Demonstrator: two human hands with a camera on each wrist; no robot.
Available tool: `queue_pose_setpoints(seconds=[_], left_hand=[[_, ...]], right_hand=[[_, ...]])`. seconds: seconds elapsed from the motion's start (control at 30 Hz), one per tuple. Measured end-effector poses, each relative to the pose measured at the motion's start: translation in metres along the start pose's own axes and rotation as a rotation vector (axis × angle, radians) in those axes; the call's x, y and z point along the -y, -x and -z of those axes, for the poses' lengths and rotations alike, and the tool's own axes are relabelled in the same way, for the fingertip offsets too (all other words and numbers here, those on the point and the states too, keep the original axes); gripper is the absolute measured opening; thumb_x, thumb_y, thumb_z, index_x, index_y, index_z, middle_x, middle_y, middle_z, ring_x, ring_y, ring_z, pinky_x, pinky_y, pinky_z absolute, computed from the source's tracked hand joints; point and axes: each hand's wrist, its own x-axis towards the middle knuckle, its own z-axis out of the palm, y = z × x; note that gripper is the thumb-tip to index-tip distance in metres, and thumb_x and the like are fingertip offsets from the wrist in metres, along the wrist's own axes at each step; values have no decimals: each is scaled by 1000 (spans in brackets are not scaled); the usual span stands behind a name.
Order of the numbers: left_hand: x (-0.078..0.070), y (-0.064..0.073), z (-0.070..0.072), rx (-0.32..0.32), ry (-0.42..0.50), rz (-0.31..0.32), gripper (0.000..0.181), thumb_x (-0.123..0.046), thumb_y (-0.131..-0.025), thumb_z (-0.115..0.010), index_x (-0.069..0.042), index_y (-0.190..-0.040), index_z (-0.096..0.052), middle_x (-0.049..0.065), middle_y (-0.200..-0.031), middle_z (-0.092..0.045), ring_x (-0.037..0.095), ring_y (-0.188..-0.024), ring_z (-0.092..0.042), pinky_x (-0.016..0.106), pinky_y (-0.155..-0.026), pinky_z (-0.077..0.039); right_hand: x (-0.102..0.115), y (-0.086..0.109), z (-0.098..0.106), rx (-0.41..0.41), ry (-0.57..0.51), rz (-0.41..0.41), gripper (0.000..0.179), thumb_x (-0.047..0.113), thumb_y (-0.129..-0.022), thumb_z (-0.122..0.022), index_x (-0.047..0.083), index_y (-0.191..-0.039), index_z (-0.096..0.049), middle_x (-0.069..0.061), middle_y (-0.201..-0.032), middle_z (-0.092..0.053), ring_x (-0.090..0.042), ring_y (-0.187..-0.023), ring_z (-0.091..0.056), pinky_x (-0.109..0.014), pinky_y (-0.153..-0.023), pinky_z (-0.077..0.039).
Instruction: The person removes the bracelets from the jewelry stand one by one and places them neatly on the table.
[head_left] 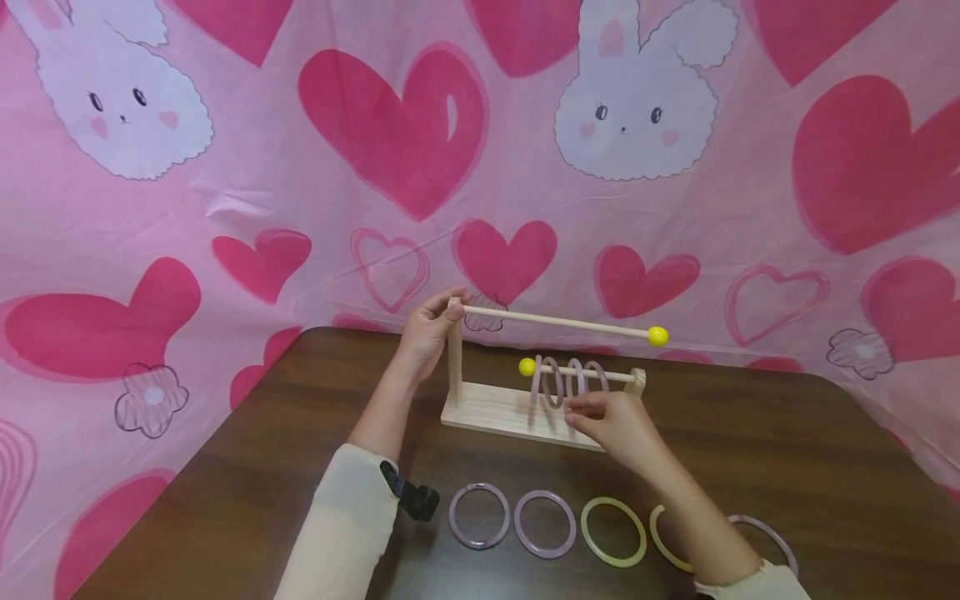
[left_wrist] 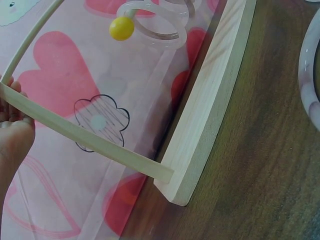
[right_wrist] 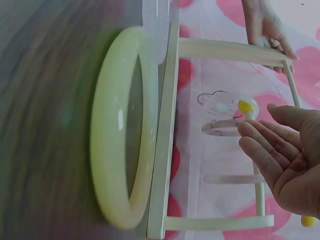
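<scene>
Gripping the tall post (head_left: pixel 454 362) at the left end of the wooden stand (head_left: pixel 498 405) with the left hand (head_left: pixel 427 335), curled about the top of it. Stretched out from the near left side of the stand with the left forearm, slanting up to it, with a black strap (head_left: pixel 416 497) at the wrist. Holding nothing visible in the right hand (head_left: pixel 624 429): spread open with the palm up and the fingers loosely extended, angled in from the stand's near right side. Pointing leftward with the fingertips, close under the hanging rings (head_left: pixel 536 382) on the stand's lower rod (head_left: pixel 621 377); cannot tell whether touching one. Passing with the right forearm over the row of loose rings (head_left: pixel 617 562), purple and yellow, in front of the stand.
</scene>
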Motion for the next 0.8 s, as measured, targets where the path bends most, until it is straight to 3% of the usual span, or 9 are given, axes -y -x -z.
queue_pose_setpoints(seconds=[0.17,0.53,0.67,0.8], left_hand=[[0,0,1,-6,-17,-1,36,-40,-58,-78,-28,-91,-70,-6,-91,-67,8,-94,-57,26,-91,-37],[1,-1,0,5,7,-15,39,-38,-57,-79,-24,-93,-70,-6,-90,-67,8,-93,-58,25,-90,-39],[0,-1,-1,1,20,-16,41,-35,-58,-77,-20,-95,-70,-5,-90,-67,9,-93,-58,26,-91,-39],[-1,0,-1,-2,15,-12,40,-35,-59,-76,-20,-95,-69,-5,-90,-67,8,-93,-58,26,-91,-39]], right_hand=[[6,-4,-9,-5,-18,3,17,7,-79,-72,-2,-93,-71,-13,-88,-69,-23,-79,-67,-29,-62,-53],[15,-18,-25,-107,134,20,15,16,-79,-73,4,-88,-73,-8,-82,-70,-23,-78,-67,-42,-70,-50],[16,-23,-31,-144,201,68,14,16,-77,-74,6,-86,-74,-4,-77,-70,-26,-80,-66,-48,-92,-37],[17,-28,-37,-189,267,104,10,18,-75,-75,10,-82,-76,-1,-73,-70,-28,-82,-65,-53,-99,-25]])
